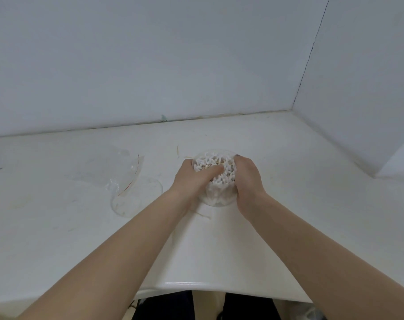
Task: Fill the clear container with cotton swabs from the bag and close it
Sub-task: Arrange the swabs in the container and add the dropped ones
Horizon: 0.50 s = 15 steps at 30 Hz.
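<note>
Inspector A: Presently the clear container (pixel 216 197) stands on the white counter (pixel 277 204), packed with cotton swabs (pixel 210 163) that rise to its rim. The left hand (pixel 191 179) wraps the container's left side, fingers curled on the wall and thumb laid across the swab heads. The right hand (pixel 247 179) clasps the right side, fingers curled over the rim.

Inspector B: Noted. And the closure?

Inspector A: A clear round lid (pixel 136 197) lies flat on the counter to the left, well apart from the container. The emptied bag (pixel 124 172) lies crumpled beside it, overlapping its edge. Filling looks all but complete; the closing step is not yet done.

Inspector B: Risks from this position?

Inspector A: First, overfill. Swabs stand proud of the rim and some lie crosswise, so the lid may seat crooked or trap stems beneath its edge. Second, spillage. Should the thumb press unevenly, loose swabs could spring over the side; a few stray sticks (pixel 202 215) already lie on the counter by the base. Third, the lid is transparent and partly masked by the bag, so a reach for it may catch the plastic instead and drag both.

Inspector B: Stability?

Inspector A: Both hands brace the container. Releasing one to fetch the lid would leave a light, smooth-walled vessel prone to sliding or tipping.
</note>
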{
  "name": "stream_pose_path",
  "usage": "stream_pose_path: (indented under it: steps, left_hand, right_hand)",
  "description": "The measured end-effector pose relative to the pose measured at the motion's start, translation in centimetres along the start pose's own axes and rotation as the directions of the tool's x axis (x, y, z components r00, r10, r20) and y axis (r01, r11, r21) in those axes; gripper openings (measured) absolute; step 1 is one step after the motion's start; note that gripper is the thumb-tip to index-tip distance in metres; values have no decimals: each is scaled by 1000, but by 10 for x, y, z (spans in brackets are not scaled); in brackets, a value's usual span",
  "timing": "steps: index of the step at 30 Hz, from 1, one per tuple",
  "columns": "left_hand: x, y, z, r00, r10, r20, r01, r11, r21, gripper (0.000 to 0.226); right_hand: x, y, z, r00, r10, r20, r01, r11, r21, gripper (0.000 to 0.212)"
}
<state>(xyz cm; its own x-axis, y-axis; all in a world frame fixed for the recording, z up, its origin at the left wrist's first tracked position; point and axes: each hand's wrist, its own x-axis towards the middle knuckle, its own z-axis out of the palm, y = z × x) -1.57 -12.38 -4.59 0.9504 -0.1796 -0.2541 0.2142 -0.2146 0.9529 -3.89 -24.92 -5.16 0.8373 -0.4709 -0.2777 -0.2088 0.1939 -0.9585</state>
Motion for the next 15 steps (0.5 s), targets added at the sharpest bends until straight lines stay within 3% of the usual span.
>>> stream_pose_path:
  steps: [2,5,9,11,15]
  left_hand:
    - [-5,4,0,999,-20,33,21,999,-31,69]
    - [-12,-5,4,998,-18,-65,23,997,80,100]
    - [-14,-18,7,998,47,-37,-48,998,-40,75]
    - [-10,-16,9,998,57,-10,-57,995,-85,78]
    - [-1,-7,6,997,67,42,-65,997,-47,84]
  right_hand:
    - [1,-4,-2,1000,-16,-5,15,1000,-26,53]
    - [-7,-12,-4,1000,0,5,0,998,-66,55]
    - [-8,-9,-2,1000,-1,27,3,998,-69,50]
    - [-2,-2,0,1000,-14,26,16,998,-66,56]
    - [4,0,-2,1000,-19,8,20,995,-102,50]
